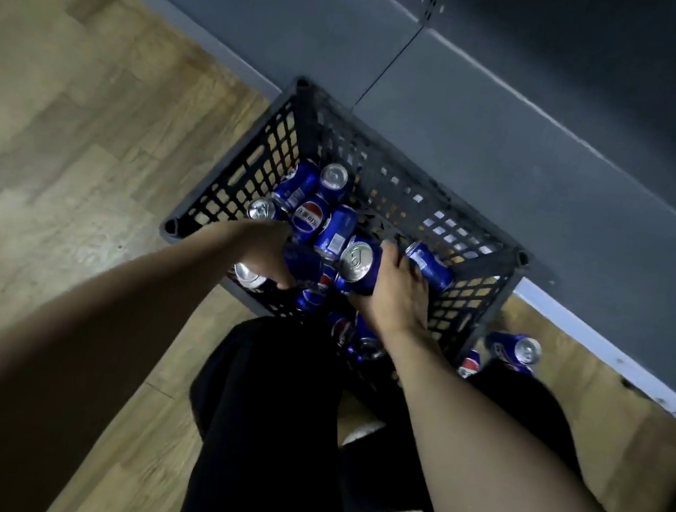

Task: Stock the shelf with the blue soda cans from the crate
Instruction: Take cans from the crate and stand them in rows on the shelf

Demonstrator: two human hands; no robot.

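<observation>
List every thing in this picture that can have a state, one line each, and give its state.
Crate: upright on the floor, holding loose blue cans.
Cans in crate: jumbled, most on their sides.
Right hand: grips a can.
Left hand: down among the cans; grip unclear.
Cans on floor: outside the crate, lying down.

Both arms are bare, with no sleeves, all the way down to the left hand [267,250] and the right hand [398,296]. Below the crate [389,175], the legs wear black trousers [278,423] (loose and plain).
</observation>
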